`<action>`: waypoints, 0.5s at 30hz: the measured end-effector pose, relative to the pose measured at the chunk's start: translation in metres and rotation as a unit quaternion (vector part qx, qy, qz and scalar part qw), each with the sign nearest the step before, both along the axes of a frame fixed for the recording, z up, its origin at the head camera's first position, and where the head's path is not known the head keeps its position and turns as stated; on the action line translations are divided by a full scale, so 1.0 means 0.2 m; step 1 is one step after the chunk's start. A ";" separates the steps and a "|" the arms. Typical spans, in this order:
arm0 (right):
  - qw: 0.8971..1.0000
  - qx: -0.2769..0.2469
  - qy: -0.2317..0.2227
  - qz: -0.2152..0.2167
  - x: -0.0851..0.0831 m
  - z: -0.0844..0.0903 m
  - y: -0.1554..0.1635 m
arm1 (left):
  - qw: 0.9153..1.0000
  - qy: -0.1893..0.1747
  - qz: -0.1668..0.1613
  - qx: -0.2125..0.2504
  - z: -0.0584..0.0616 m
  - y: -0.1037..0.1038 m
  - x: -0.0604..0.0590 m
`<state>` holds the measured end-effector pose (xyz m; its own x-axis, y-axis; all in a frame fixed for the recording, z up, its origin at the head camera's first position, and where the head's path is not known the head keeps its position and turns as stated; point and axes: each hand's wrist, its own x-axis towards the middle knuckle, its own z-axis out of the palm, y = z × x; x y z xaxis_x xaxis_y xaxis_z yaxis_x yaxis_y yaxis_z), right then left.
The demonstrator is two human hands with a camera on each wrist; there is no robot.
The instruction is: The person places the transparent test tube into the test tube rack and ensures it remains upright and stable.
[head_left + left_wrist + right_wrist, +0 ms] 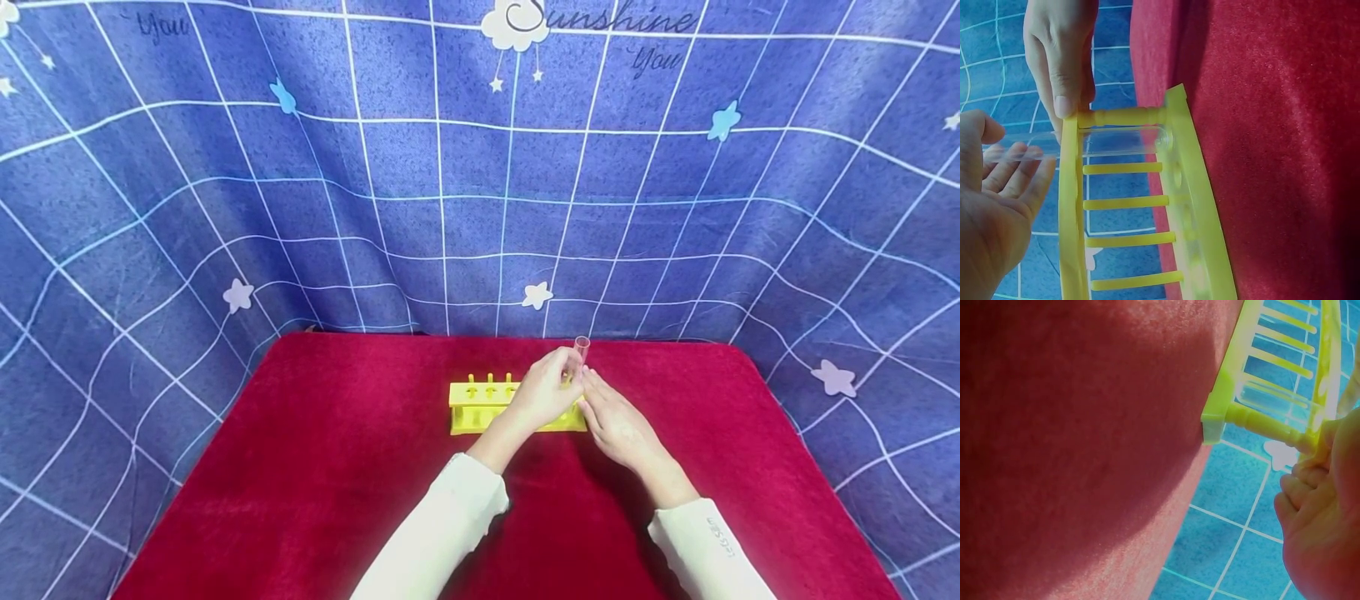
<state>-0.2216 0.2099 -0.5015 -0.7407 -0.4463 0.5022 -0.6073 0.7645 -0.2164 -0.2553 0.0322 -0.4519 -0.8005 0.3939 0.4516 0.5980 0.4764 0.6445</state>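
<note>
A yellow test tube rack (pixel 467 410) stands on the red cloth. One clear test tube (pixel 1124 142) is upright in the hole at the rack's right end, its rounded bottom down at the base. My left hand (pixel 546 387) reaches over the rack and holds the tube's upper part between thumb and fingers; the tube's rim shows above the hand in the head view. With my right hand (pixel 618 423) I grip the right end of the rack's top plate, thumb and fingers at its corner (pixel 1313 447). Both hands partly hide that end in the head view.
A red cloth (pixel 337 450) covers the table. Blue curtain (pixel 390 158) with white grid lines and stars hangs behind and at both sides. Upright yellow pegs (pixel 490 379) line the back of the rack.
</note>
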 end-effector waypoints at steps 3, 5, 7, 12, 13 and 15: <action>1.000 0.002 0.000 -0.002 0.00 0.00 0.00 | 1.000 0.003 -0.001 0.000 0.00 0.00 0.00; 1.000 0.002 0.001 -0.002 0.00 0.00 0.00 | 1.000 0.002 -0.004 0.002 -0.01 0.00 0.00; 1.000 0.000 0.004 -0.001 0.00 0.00 0.00 | 1.000 0.003 -0.003 0.001 -0.01 0.00 0.00; 1.000 -0.003 0.012 -0.001 0.00 0.00 0.00 | 1.000 -0.001 -0.002 -0.003 -0.01 0.00 0.01; 1.000 -0.004 0.014 -0.001 0.01 0.00 0.00 | 1.000 -0.003 -0.002 -0.004 -0.01 0.00 0.01; 1.000 -0.006 0.015 0.001 0.01 0.00 0.00 | 1.000 -0.006 0.000 -0.007 0.00 0.00 0.01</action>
<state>-0.2204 0.2102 -0.5019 -0.7250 -0.4416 0.5286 -0.6146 0.7612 -0.2071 -0.2533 0.0322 -0.4528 -0.8053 0.4010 0.4367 0.5911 0.4857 0.6440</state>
